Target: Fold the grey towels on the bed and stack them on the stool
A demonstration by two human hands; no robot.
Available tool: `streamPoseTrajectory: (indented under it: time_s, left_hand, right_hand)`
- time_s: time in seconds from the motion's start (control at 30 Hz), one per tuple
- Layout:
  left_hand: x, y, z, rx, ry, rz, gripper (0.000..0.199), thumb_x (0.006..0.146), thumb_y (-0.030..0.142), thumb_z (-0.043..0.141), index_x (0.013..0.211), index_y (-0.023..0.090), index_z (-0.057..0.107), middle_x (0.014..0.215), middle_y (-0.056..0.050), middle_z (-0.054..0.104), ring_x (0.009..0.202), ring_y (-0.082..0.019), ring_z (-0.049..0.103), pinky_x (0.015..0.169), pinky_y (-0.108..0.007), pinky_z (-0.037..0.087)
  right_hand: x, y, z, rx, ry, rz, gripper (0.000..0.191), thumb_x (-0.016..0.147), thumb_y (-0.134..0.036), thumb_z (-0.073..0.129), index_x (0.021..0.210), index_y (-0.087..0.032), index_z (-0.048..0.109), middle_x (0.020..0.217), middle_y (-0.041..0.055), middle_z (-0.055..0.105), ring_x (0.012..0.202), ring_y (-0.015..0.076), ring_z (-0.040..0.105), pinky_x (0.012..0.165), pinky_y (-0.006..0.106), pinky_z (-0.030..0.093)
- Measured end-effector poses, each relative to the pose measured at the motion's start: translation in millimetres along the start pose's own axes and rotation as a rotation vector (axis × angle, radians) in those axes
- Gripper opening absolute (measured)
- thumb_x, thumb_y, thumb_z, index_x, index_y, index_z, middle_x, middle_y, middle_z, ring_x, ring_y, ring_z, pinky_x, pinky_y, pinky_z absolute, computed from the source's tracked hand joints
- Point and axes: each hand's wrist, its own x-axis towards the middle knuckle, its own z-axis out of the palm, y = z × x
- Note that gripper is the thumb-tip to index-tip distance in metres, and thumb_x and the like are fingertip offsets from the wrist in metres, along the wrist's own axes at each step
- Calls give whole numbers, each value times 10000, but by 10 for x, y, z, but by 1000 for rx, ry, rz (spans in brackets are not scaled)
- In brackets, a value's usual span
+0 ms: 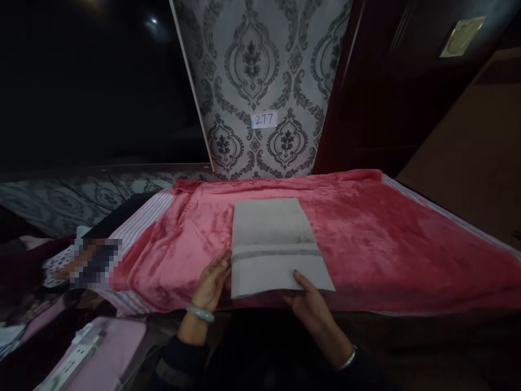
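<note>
A pale grey, flat rectangular sheet or folder (272,225) with a darker band across it lies over a pink plush blanket (366,233). My right hand (309,301) grips its near edge, thumb on top and fingers underneath. Beside its left edge is my left hand (211,282), fingers extended and slightly apart, with a pale bangle on the wrist. Whether those fingertips touch the edge is hard to tell.
Patterned wallpaper (252,65) with a paper label marked 277 (264,119) rises behind the blanket. A large dark screen (93,81) stands at the left. A white power strip (75,361) and piled fabrics are at the lower left.
</note>
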Motion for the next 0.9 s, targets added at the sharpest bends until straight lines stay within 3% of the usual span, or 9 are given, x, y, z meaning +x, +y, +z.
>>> streamPoseTrajectory:
  time_s: [0.1,0.2,0.4,0.5,0.63,0.8,0.9]
  left_hand:
    - [-47,90,75,-61,-40,-139,296,719,214,751,1001,176,674,1061,-103,750,998,-227,714,892,-356,566]
    - [-7,145,144,-80,-91,-216,202,742,241,718,934,193,675,1004,-90,764,1009,-251,718,898,-388,581]
    - [49,69,180,24,-125,-196,71,750,312,697,802,271,721,945,-11,783,1139,-285,674,959,-389,571]
    - [76,61,165,23,-85,-185,96,762,277,694,844,246,733,969,-19,779,1126,-258,680,949,-333,570]
    - [100,98,180,-47,-84,-185,169,782,191,683,947,174,720,995,-51,770,1010,-214,713,935,-307,567]
    - [94,132,198,-107,-88,-164,129,786,109,673,904,148,706,909,-53,764,871,-177,723,881,-281,570]
    - [120,159,203,-95,-86,-175,118,785,103,663,888,142,705,889,-64,762,876,-191,722,879,-297,568]
  right_hand:
    - [-60,-48,110,7,-46,-33,449,691,-136,805,1095,-248,645,967,-23,768,827,182,728,705,336,632]
    - [-120,-14,84,-37,-75,-88,489,688,-186,824,1135,-256,637,1023,-15,763,874,192,727,735,346,629]
    - [-83,106,-394,-96,-91,41,454,692,-226,810,1116,-258,649,1004,-6,764,905,213,723,867,423,592]
    - [-64,13,-559,-39,-198,42,383,727,-341,770,1085,-250,671,1069,34,755,1000,245,700,956,481,537]
    - [-94,-190,-625,38,-263,13,348,749,-486,727,1022,-271,701,1081,39,752,1069,254,667,1039,514,460]
    - [-46,-440,-711,27,-420,41,734,670,-822,632,1068,-210,711,1185,140,713,1179,323,611,1083,574,391]
    - [110,-598,-723,-21,-396,34,815,667,-861,589,1078,-167,705,1168,169,714,1196,337,601,1058,573,409]
